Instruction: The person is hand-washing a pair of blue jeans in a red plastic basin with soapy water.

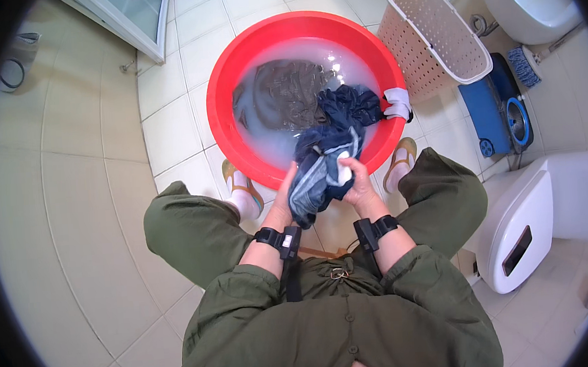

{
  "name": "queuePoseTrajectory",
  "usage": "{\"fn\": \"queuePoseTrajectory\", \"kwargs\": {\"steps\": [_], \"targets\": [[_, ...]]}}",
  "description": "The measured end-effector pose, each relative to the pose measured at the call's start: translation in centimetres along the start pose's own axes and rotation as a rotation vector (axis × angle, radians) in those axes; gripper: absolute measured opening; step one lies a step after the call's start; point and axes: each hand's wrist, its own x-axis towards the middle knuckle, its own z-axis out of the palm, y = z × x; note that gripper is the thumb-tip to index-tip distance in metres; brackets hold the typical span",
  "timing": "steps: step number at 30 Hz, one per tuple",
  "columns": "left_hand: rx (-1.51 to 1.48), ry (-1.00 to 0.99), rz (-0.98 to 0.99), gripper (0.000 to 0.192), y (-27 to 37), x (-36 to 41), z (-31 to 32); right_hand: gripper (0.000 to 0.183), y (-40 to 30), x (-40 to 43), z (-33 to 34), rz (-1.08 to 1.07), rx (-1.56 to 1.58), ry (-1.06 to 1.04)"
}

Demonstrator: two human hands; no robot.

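Note:
A dark blue wet garment (319, 171) with lighter seams hangs between my hands over the near rim of a red plastic tub (230, 142). My left hand (284, 194) holds its left side, the fingers partly hidden by the cloth. My right hand (359, 181) grips its right side, with a white object (344, 168) under the thumb, perhaps a bar of soap. The garment's far part, a bunched navy piece (352, 105), reaches into the cloudy water. Grey-brown cloth (287, 92) lies soaking at the tub's middle. A white cloth (397, 103) hangs over the right rim.
A perforated plastic laundry basket (417, 42) stands right of the tub. Beyond it are a blue mop bucket (483, 114), a brush (524, 66) and a white basin (532, 3). A white toilet (520, 239) is at the right. A glass door (144, 15) stands at the upper left.

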Motion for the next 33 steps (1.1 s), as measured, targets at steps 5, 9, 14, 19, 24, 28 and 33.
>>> {"fn": "queuePoseTrajectory", "kwargs": {"steps": [5, 9, 14, 19, 24, 28, 33], "targets": [[0.3, 0.119, -0.035, 0.04, -0.6, -0.8, 2.5, 0.023, 1.3, -0.2, -0.1, 0.034, -0.057, 0.123], [0.718, 0.128, 0.276, 0.022, -0.7, 0.7, 0.0, 0.023, 1.3, 0.1, 0.0, 0.008, -0.129, 0.107], [0.721, 0.098, 0.533, 0.031, -0.9, 0.7, 2.2, 0.028, 4.0, 0.0, 1.4, -0.367, -0.645, 0.181], [0.943, 0.047, 0.54, 0.031, -5.0, -0.5, 4.7, 0.038, 2.2, 1.8, -0.9, -0.388, -0.552, 0.493], [0.174, 0.228, 0.434, 0.028, -1.6, 0.5, 4.6, 0.03, 5.7, 0.2, 2.0, -0.387, -0.698, 0.305], [0.339, 0.243, 0.325, 0.032, -1.1, 2.2, 2.4, 0.033, 7.0, 0.5, 1.0, -0.494, -1.008, 0.076], [0.468, 0.084, 0.24, 0.036, -3.5, 2.3, 2.6, 0.039, 5.8, 1.4, 0.2, -0.651, -1.068, 0.433]]}}
